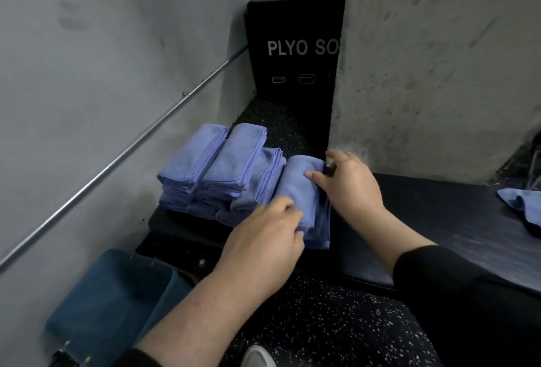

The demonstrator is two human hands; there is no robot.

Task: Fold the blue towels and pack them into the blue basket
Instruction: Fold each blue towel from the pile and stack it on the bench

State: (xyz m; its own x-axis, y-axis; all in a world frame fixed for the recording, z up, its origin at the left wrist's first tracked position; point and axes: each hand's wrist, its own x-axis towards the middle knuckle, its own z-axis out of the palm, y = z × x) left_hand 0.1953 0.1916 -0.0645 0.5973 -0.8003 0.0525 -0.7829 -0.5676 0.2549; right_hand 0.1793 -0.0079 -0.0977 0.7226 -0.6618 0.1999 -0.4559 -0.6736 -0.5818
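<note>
— Head view: what was in the basket (pixel 117 293)?

— I could see nothing in it. It stood on the floor at lower left, a blue box shape with soft walls, and its near corner was cut off by the frame.

— Where were the towels?

— Folded stacks (pixel 216 170) of blue terry cloth lay on the bench (pixel 409 205), a dark padded surface. One folded towel (pixel 304 191) lay just beside them to the right. The left hand (pixel 263 246) pinched its near end; the right hand (pixel 348 182) held its far end, fingers curled on the edge.

— Anything hard to make out?

— One loose towel (pixel 519 204) at the right edge was cut off. The black box (pixel 295 39) behind showed only "PLYO SO"; a grey wall (pixel 439 59) hid the rest.
</note>
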